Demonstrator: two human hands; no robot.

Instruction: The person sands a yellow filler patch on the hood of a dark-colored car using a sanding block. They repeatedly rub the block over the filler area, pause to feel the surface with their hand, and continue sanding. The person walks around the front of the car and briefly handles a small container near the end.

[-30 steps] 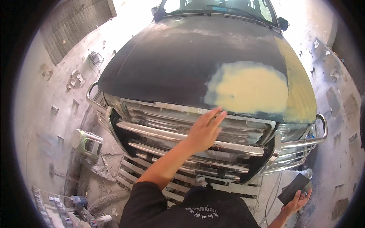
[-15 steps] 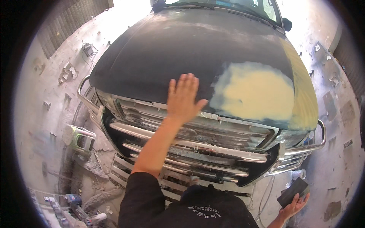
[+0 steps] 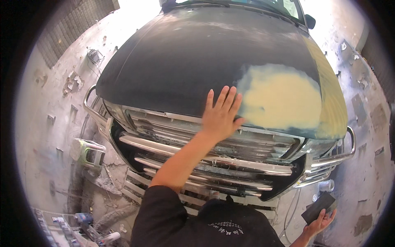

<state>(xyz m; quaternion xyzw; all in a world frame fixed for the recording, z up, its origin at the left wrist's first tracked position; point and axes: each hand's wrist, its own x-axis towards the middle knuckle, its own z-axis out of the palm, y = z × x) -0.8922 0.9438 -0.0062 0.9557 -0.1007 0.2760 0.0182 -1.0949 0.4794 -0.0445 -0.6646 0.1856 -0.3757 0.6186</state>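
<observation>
A dark car hood fills the upper view, with a large pale yellow filler patch on its right side. My left hand lies flat on the hood's front edge, fingers spread, right beside the patch's left border. Below it runs the chrome grille. Low at the right, my right hand holds a dark rectangular sanding block away from the car.
A chrome bull bar wraps the car's front corners. A green and white tool lies on the dusty concrete floor at the left. Cans and bottles stand at the lower left. A small white container sits under the right bumper.
My left hand slid from the grille up onto the hood's front edge and then rightward toward the filler patch. The right hand stayed low with the block.
</observation>
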